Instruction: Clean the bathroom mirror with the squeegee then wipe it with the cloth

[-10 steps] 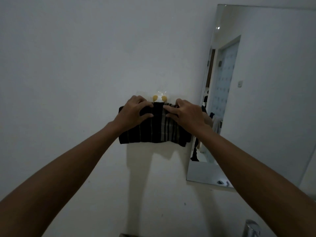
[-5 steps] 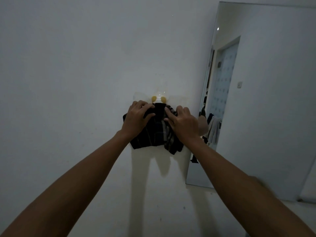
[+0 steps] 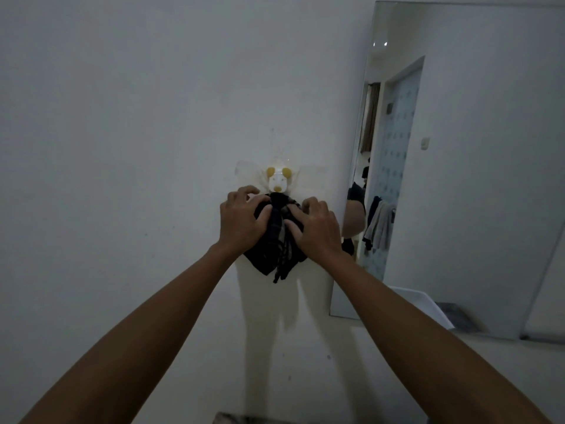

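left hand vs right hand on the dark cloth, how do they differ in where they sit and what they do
The left hand sits on the left side of the dark cloth, nearer the animal-shaped wall hook; the right hand sits on the right side, slightly lower, nearer the mirror. The left hand's thumb presses the cloth's upper part; the right hand's thumb lies lower, across its middle. Both have curled fingers bunching the cloth against the wall.

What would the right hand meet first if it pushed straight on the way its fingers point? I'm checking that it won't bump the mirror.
The right hand points up and left, into the dark cloth it already presses, with the wall seemingly right behind. The mirror lies off to its right, outside that line.
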